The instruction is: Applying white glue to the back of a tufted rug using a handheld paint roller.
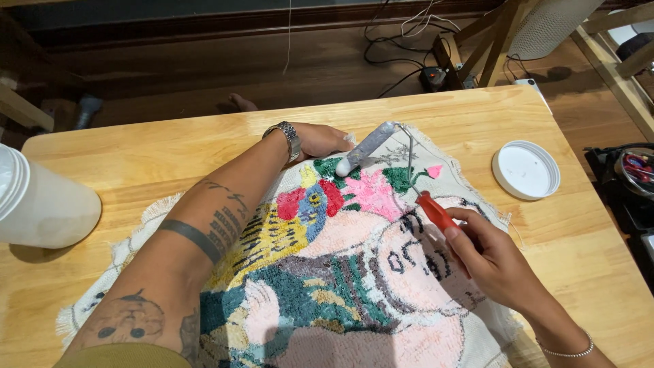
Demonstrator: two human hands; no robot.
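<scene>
A colourful tufted rug (340,272) with pink, green, yellow and red patches lies on the wooden table (170,150). My right hand (490,255) grips the red handle of a small paint roller (368,146), whose grey-white roller rests on the rug's far edge. My left hand (317,140), with a metal watch on the wrist, presses flat on the rug's far edge just left of the roller, fingers spread.
A white round lid (526,169) lies on the table to the right. A large white plastic jar (41,201) lies at the left edge. Cables, a wooden frame and a dark box of tools sit on the floor beyond and to the right.
</scene>
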